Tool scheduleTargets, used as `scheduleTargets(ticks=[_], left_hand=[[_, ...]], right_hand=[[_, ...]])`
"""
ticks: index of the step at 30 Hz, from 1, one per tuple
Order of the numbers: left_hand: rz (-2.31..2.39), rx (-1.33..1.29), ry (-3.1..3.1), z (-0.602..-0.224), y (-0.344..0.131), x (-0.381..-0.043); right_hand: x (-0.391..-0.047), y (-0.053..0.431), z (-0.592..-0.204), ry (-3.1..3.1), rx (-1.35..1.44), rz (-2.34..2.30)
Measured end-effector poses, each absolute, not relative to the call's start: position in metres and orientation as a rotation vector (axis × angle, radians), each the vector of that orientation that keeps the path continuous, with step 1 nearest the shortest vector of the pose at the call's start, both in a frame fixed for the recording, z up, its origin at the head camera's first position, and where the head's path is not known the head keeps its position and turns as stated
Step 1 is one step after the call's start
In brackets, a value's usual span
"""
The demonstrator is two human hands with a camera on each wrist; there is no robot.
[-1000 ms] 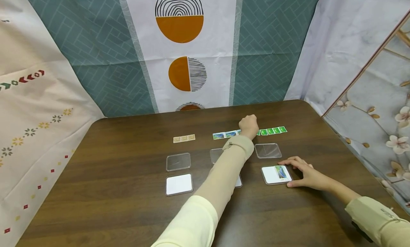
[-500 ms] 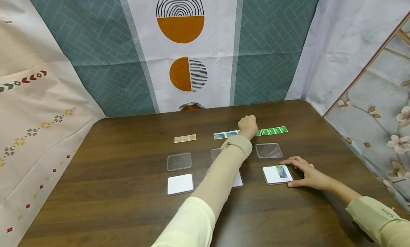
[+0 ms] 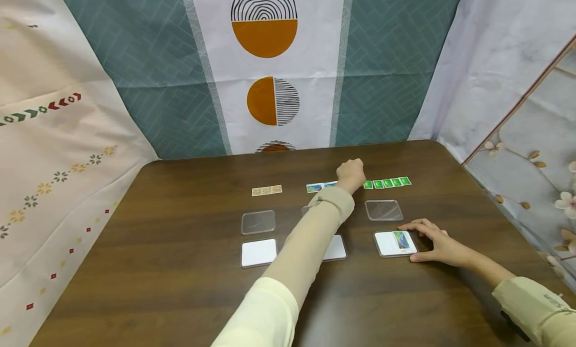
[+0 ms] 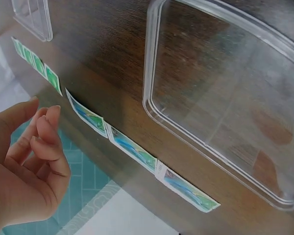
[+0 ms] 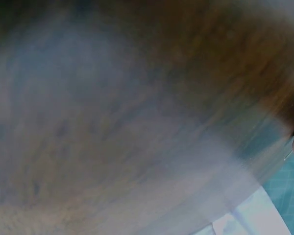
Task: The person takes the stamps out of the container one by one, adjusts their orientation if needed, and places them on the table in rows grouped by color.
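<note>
My left hand (image 3: pixel 351 174) hovers at the back of the table between a row of blue picture stamps (image 4: pixel 132 149) and a row of green stamps (image 3: pixel 388 182). In the left wrist view its fingers are loosely bent, thumb apart from them, with nothing visible between. On the right, my right hand (image 3: pixel 434 244) grips the right end of a clear-rimmed case (image 3: pixel 387 243), thumb at the near corner and fingers at the far one. A blue picture stamp (image 3: pixel 402 240) lies on the white insert inside. The right wrist view is mostly blurred tabletop.
Clear lids (image 3: pixel 384 210) (image 3: pixel 258 222) lie behind the cases; one is partly hidden by the left forearm. Two more cases with white inserts (image 3: pixel 259 252) (image 3: pixel 336 248) sit in the front row. Three tan stamps (image 3: pixel 267 190) lie at the back left. Fabric hangs around the table.
The head view has shifted a little, so the table's things appear further right in it. Both hands stay in nearly the same place over the table.
</note>
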State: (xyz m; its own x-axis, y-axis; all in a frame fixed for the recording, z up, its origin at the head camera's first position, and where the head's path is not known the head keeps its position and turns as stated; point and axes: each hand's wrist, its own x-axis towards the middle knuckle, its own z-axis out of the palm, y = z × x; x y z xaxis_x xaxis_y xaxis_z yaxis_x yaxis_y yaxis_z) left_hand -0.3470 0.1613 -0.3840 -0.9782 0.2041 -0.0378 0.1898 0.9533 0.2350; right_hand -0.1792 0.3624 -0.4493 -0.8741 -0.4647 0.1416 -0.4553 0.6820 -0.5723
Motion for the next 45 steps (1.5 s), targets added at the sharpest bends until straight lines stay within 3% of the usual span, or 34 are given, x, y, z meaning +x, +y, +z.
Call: scheduleTargets(ticks=[16,34,45], left_hand=[[0.404,0.33,3.051,-0.397,0.14,-0.332],[0.359,0.555,3.011,-0.388,0.135,-0.306],[0.301,0.767,2.982,-0.383,0.128,-0.275]], right_hand=[[-0.183,0.358,-0.451,2.874,-0.844,-0.961],[-0.174,0.361,-0.448,2.865,-0.878,-0.99],[-0.175,0.364,-0.446,2.763,-1.064,-1.075]])
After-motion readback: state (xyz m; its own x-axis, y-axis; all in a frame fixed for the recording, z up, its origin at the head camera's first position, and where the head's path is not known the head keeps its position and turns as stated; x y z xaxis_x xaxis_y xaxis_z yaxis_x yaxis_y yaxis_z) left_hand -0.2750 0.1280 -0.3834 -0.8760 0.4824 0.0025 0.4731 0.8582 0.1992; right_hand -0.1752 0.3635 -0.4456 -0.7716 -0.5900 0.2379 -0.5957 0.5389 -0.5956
